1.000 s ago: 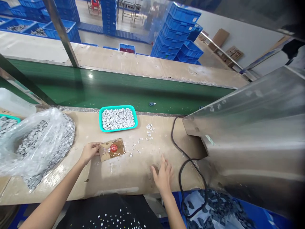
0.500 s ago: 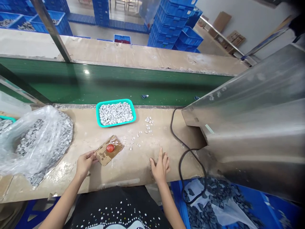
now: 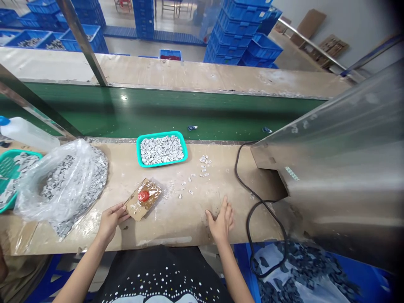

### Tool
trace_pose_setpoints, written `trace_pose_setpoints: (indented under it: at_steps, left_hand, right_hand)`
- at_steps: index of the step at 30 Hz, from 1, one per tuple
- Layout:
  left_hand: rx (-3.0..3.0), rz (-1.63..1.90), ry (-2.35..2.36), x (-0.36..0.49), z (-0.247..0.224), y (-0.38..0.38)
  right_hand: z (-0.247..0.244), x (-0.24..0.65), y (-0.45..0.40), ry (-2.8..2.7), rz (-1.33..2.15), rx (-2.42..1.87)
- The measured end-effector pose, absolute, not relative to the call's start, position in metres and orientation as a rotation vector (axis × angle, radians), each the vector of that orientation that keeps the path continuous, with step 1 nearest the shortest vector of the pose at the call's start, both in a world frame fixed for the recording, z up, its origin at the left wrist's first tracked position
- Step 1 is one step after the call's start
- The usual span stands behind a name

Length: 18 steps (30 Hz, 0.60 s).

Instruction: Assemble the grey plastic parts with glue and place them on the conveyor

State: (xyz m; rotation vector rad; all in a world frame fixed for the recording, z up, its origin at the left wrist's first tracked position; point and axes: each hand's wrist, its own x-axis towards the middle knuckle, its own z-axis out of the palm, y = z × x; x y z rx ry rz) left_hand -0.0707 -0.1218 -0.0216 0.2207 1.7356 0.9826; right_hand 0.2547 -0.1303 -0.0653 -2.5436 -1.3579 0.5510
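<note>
Left hand: The left hand [image 3: 110, 223] lay with its fingers pressed together against the lower edge of the card; it may have been pinching that edge, but the view was too poor to be sure.
Right hand: The right hand [image 3: 221, 223] was spread flat on the bench [image 3: 170, 229], fingers apart, holding nothing.
Card: One brown-stained card [image 3: 150, 206] sat on the bench, angled just beside the left hand, within easy reach.
Red cap: One red cap [image 3: 144, 195] rested on the card, apparently kept there to stay off the bare bench.
Tray: One teal tray [image 3: 160, 164] stood beyond the card, its small white pieces [image 3: 161, 150] gathered together and kept from spreading.
Loose pieces: Roughly two dozen small white pieces [image 3: 202, 168] lay scattered between the tray and the right hand.
Bag: One clear plastic bag [image 3: 67, 185] lay to the left, folded open, showing grey pieces [image 3: 58, 185].
Bin: One blue bin [image 3: 369, 277] sat below the bench on the right, with more grey pieces [image 3: 303, 269].
Cable: One black cable [image 3: 249, 198] looped across the bench.
</note>
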Motion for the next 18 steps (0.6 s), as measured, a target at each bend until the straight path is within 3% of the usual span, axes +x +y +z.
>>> trace_pose_setpoints:
  at_steps: [14, 18]
  left_hand:
    - [0.195, 1.01, 1.769, -0.092, -0.024, -0.143]
    - [0.224, 1.056, 1.772, -0.086, -0.006, -0.138]
  right_hand:
    - [-0.066, 0.254, -0.139, -1.21, 0.606, -2.499]
    - [-0.048, 0.254, -0.135, -1.206, 0.507, -2.398]
